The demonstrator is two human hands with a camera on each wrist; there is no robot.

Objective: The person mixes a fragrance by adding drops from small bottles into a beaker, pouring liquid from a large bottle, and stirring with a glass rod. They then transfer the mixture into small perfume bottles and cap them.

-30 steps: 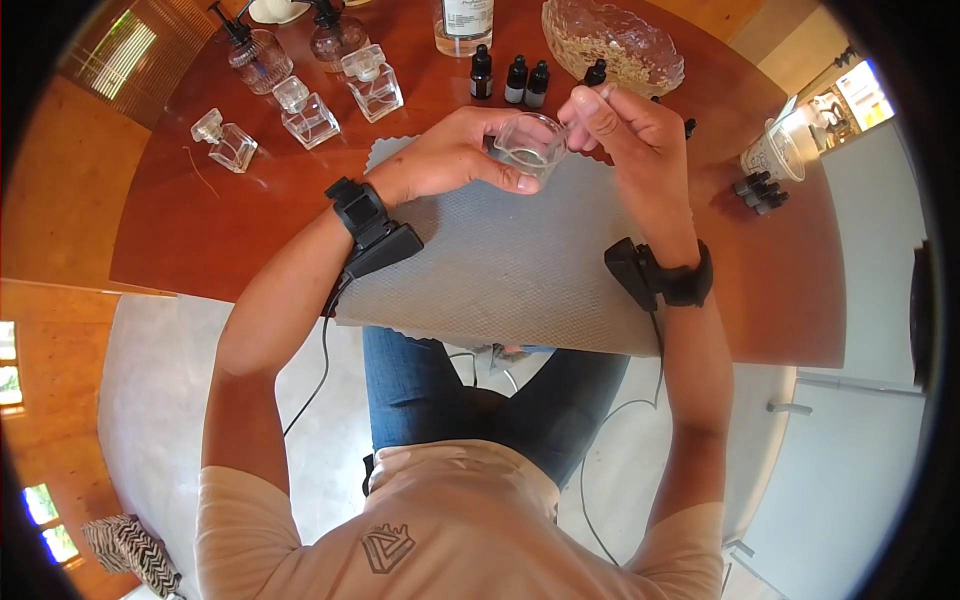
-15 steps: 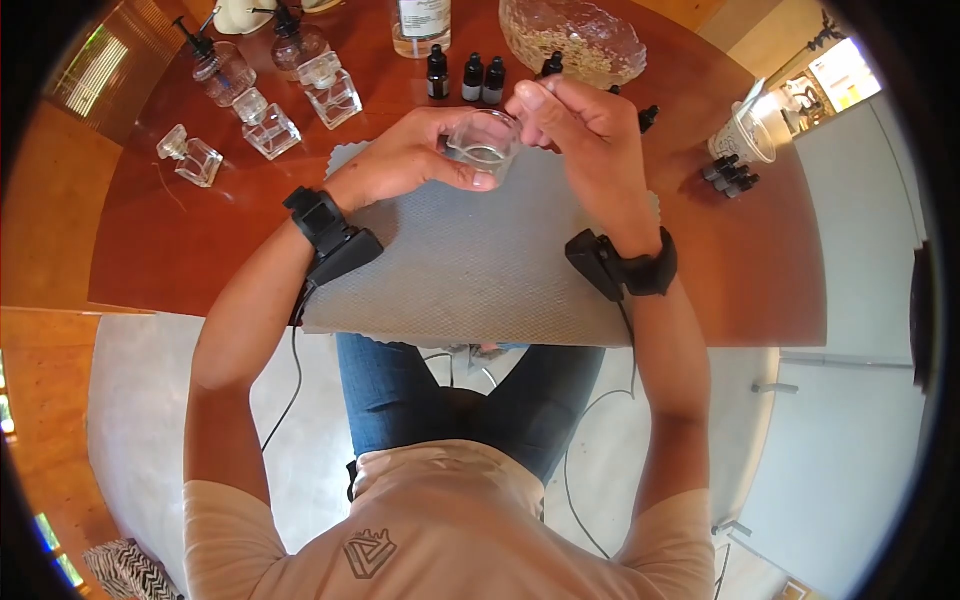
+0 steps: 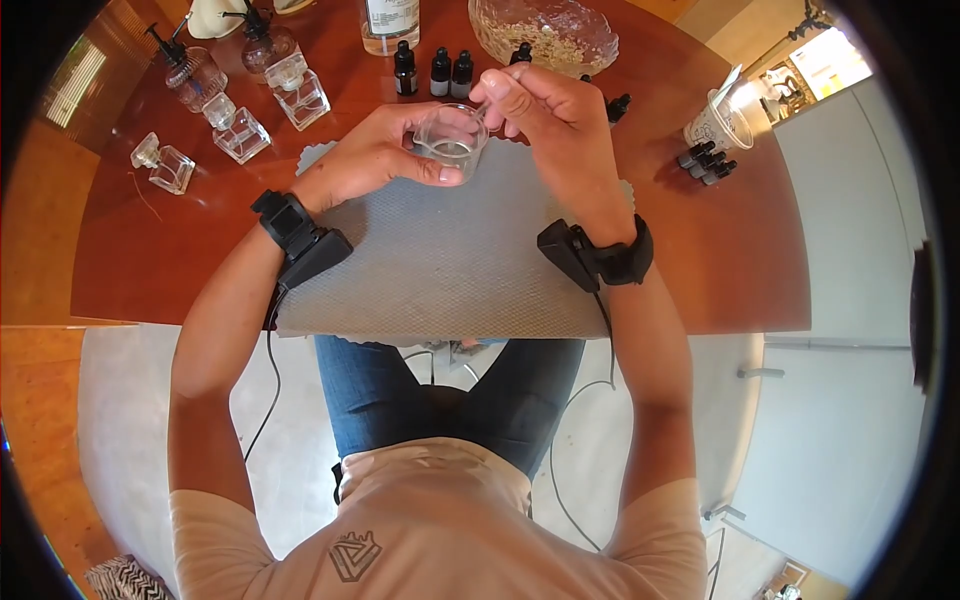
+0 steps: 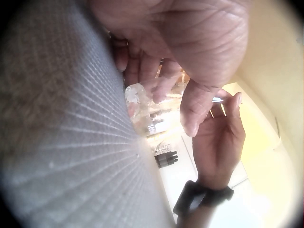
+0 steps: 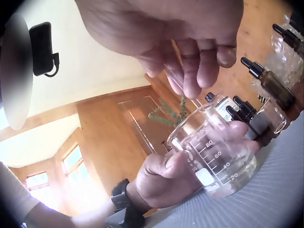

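My left hand (image 3: pixel 375 155) grips a clear glass beaker (image 5: pixel 216 159) with white graduation marks, thumb on the near side and fingers around the far side. A little clear liquid lies in its bottom, and it is held tilted over the grey textured mat (image 3: pixel 430 260). At the beaker's rim, my right hand (image 3: pixel 565 125) pinches a thin clear rod (image 5: pixel 175 72) between thumb and fingers. The rod points down toward the beaker's mouth; its lower end is hard to make out. In the left wrist view, the right hand (image 4: pixel 218 142) appears beyond the left thumb.
Several black-capped dropper bottles (image 3: pixel 440 72) stand behind the beaker. Square glass perfume bottles (image 3: pixel 240 135) and ribbed pump bottles (image 3: pixel 195 75) are at left. A glass bowl (image 3: pixel 545 35) and a large labelled bottle (image 3: pixel 390 25) stand at the back. Right are a cup (image 3: pixel 718 122) and small black-capped bottles (image 3: pixel 705 163).
The whole head view has shifted, so table and hands appear further left. The left hand keeps its grip on the beaker, and the right hand stays at the rim with the rod.
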